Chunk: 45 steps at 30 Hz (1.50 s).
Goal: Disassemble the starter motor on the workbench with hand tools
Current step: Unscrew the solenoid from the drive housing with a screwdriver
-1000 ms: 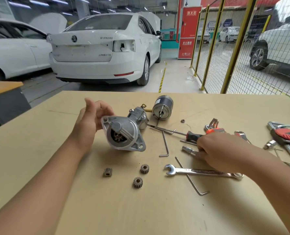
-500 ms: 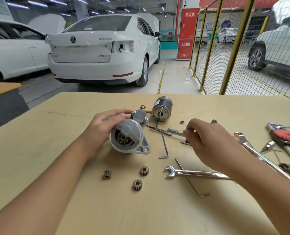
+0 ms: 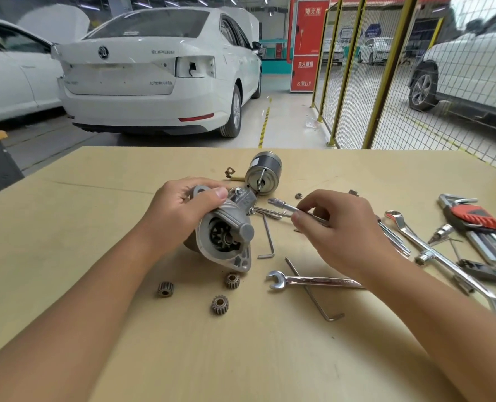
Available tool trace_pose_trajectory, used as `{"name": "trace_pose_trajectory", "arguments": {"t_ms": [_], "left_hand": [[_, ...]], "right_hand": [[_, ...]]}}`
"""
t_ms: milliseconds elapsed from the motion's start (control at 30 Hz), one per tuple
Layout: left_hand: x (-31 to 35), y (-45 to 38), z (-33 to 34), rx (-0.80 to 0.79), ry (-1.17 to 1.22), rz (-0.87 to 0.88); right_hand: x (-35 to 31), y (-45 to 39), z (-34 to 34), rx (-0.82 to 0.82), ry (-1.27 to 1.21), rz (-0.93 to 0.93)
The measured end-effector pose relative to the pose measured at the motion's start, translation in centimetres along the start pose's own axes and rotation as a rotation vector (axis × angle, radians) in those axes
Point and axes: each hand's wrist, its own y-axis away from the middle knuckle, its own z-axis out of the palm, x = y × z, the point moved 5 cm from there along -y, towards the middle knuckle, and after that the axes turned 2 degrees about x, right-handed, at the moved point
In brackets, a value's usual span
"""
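Now, with the left hand (image 3: pixel 183 210) wrapped over the starter housing (image 3: pixel 226 236), thumb curled across the top, nose tilted toward the camera and lower flange resting on the worktop (image 3: pixel 96 198). Right hand (image 3: pixel 339 227) pinching a slim socket driver (image 3: pixel 284 205) between thumb and fingertips, tip aimed left at the bolts on the solenoid end (image 3: pixel 242 197), close but apparently not yet seated.

Best done by bracing the housing hard against the worktop before any torque goes in; a loose hold will probably let the casting roll. Worth seating the socket square and fully over the bolt head first, then shifting from fingertip pinch to a fuller grip for the initial break, since a pinch likely slips on a tight fastener. Keep the shaft in line with the bolt axis to avoid rounding it.

Already off and lying apart: motor can (image 3: pixel 263 176) behind, three small gears (image 3: pixel 220 304) in front. Combination wrench (image 3: pixel 313 281) and hex key (image 3: pixel 268 236) within easy reach should the driver fail.
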Motion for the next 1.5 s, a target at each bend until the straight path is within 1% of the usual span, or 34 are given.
{"name": "trace_pose_trajectory", "arguments": {"t_ms": [167,300,400,500,633,700,833,1000,1067,1167,1267,1367,1433,1500], "left_hand": [[-0.4,0.2,-0.4,-0.110,0.002,-0.019],[-1.0,0.3,-0.1,-0.180,0.046,-0.154],[-1.4,0.5,0.1,-0.159,0.085,-0.245],[-1.3,0.6,0.2,-0.119,0.077,-0.258],[-0.6,0.5,1.1,-0.132,0.063,-0.168],[-0.4,0.4,1.5,-0.141,0.043,-0.130],[-0.7,0.3,1.4,-0.128,0.033,-0.155],[-1.5,0.1,1.5,-0.083,0.006,-0.185],[-1.6,-0.1,2.0,-0.098,-0.007,-0.160],[-1.2,0.2,2.6,-0.142,-0.006,-0.089],[-0.7,0.7,3.1,-0.151,-0.099,-0.045],[0.1,0.8,3.3,-0.068,-0.272,-0.018],[1.0,1.0,3.8,-0.012,-0.400,0.057],[1.7,1.1,4.3,0.030,-0.455,0.113]], "right_hand": [[0.3,0.1,0.3,0.020,-0.057,0.041],[0.2,0.2,0.2,0.084,-0.116,0.026],[0.2,0.2,0.3,0.124,-0.158,0.020],[0.2,0.3,0.2,0.171,-0.212,0.000],[0.0,0.3,-0.1,0.241,-0.281,-0.055],[-0.1,0.3,0.0,0.250,-0.315,-0.065],[-0.7,-0.5,0.9,0.169,-0.334,-0.058],[-0.2,-1.7,2.0,0.052,-0.147,0.020],[0.6,-2.1,1.8,0.033,-0.091,0.068],[1.7,-2.1,1.6,-0.007,-0.146,0.141],[2.2,-1.6,2.5,-0.072,-0.173,0.163],[2.3,-1.5,3.1,-0.086,-0.251,0.202],[2.2,-1.3,3.1,-0.073,-0.260,0.196],[2.0,-1.2,3.0,-0.059,-0.261,0.170]]}}
